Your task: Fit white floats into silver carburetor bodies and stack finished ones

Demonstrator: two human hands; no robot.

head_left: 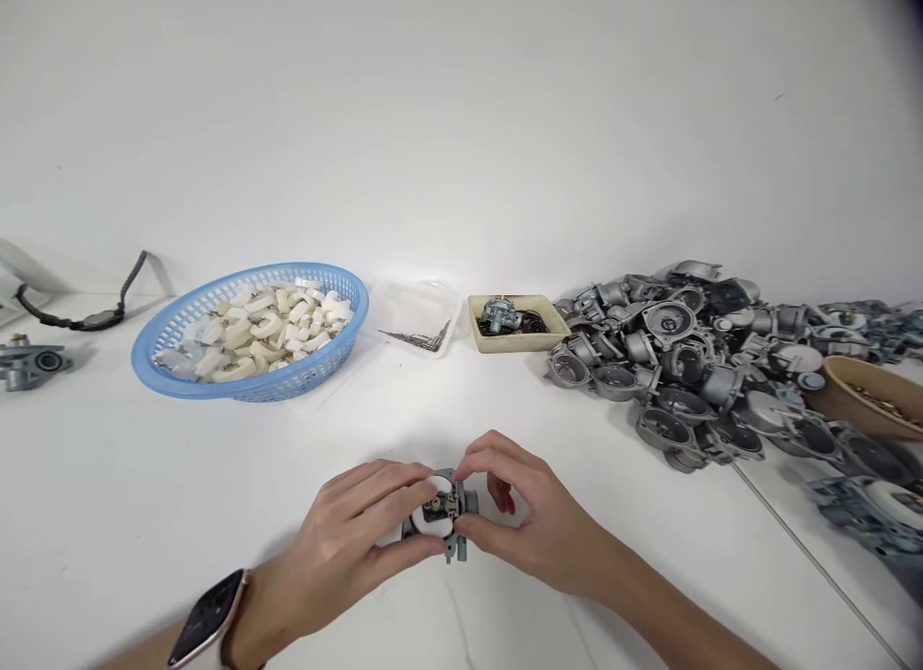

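A small grey metal carburetor body (pixel 448 512) with a white float piece on it is held over the white table (pixel 144 497) near the front centre. My left hand (pixel 353 540) grips its left side, fingers curled round the white piece; a dark smartwatch (pixel 208 617) sits on that wrist. From the right, my right hand (pixel 530 521) pinches the part between thumb and fingertips. Both hands are closed on the same part.
A blue basket (pixel 162 348) of several white float pieces stands at back left. Beside it sit a clear tray of thin pins (pixel 418 314) and a beige tray (pixel 552 326) with a metal part. A heap of grey metal bowls (pixel 685 362) and a brown bowl (pixel 855 396) lie right.
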